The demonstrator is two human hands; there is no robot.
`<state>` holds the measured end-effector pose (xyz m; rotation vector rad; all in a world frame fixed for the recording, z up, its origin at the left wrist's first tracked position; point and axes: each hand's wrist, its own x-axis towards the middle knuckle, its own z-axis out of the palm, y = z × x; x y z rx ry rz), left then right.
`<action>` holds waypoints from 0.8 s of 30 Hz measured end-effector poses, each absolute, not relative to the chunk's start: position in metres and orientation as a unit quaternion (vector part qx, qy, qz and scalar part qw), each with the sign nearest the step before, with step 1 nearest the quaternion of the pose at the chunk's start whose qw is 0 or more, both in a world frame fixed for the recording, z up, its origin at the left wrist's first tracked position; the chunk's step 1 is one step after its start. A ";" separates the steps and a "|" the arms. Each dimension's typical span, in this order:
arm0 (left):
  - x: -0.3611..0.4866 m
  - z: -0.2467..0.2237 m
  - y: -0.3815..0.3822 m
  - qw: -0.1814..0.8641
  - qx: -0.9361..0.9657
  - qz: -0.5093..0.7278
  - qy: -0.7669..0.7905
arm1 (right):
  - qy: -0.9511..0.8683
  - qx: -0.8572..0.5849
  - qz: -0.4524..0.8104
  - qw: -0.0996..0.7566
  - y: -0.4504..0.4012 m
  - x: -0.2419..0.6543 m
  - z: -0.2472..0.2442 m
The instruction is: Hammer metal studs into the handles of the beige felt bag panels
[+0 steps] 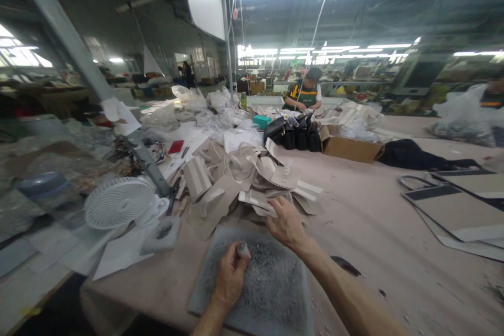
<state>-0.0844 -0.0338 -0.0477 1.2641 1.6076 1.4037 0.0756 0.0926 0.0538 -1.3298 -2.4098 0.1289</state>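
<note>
My left hand [229, 277] is closed around a short, pale cylindrical piece [243, 250] whose round end shows above the thumb. It is over a grey slab [275, 294] scattered with dark crumbs. Beyond the slab, my right hand [285, 223] reaches to a heap of beige cut pieces [220, 197] with white strips. The fingers of that hand are on a beige piece with a white strip [255, 199] at the heap's near edge, thumb and fingertips closed on it.
A white fan [120, 202] stands left by a metal post [147, 163]. Black bags [301, 134] and a cardboard box [352, 149] lie behind the heap. Flat beige panels [460, 212] are at the right. Across the table sits a person [305, 94]. A dark tool [345, 266] lies near my right forearm.
</note>
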 end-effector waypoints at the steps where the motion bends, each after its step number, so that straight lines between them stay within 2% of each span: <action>1: -0.084 -0.047 -0.034 0.322 0.484 0.536 0.613 | -0.867 -0.461 0.035 0.185 0.092 0.071 0.055; 7: -0.084 -0.048 -0.033 0.332 0.482 0.542 0.602 | -0.878 -0.452 -0.015 0.157 0.098 0.068 0.067; 16: -0.086 -0.047 -0.032 0.337 0.463 0.546 0.611 | -0.835 -0.501 -0.009 0.229 0.077 0.123 0.122; 20: -0.085 -0.048 -0.033 0.335 0.466 0.548 0.609 | -0.843 -0.506 0.021 0.180 0.067 0.117 0.088; 24: -0.084 -0.044 -0.033 0.325 0.474 0.552 0.604 | -0.849 -0.498 -0.001 0.173 0.074 0.099 0.042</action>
